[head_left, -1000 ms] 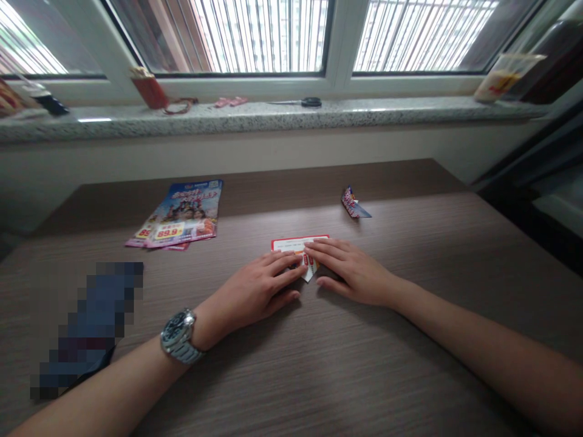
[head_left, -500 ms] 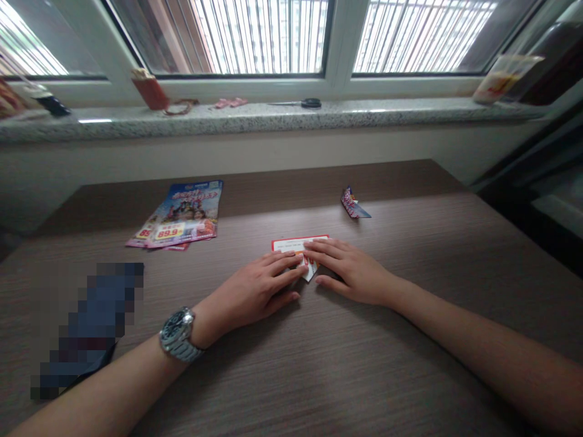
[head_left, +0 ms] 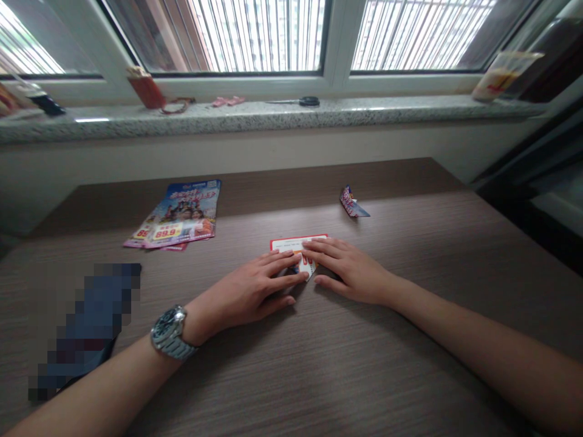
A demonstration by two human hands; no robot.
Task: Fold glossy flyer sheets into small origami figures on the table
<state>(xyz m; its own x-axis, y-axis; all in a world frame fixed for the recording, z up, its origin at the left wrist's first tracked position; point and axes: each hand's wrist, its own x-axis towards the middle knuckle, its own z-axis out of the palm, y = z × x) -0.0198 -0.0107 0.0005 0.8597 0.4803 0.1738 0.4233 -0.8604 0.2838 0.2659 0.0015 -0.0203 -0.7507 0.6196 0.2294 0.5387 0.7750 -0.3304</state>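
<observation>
A folded paper (head_left: 286,244), white with a red edge and a pointed lower end, lies on the brown wood-grain table (head_left: 364,370). My left hand (head_left: 255,285), with a metal watch at the wrist, rests its fingertips on the paper's left part, fingers stretched out. From the right, my right hand (head_left: 348,269) lies with spread fingers on the paper's right part. Both hands press flat and grip nothing. Their fingers cover much of the paper.
Colourful flyers (head_left: 184,212) lie at the back left. A small folded paper piece (head_left: 352,203) stands beyond my right hand. At the left is a pixelated dark blue object (head_left: 98,321). Scissors (head_left: 308,101), a red box (head_left: 146,90) and a plastic cup (head_left: 503,76) are on the sill.
My left hand has shifted slightly left and its thumb has drawn back a little. My right hand stays on the paper. The whole view has moved slightly.
</observation>
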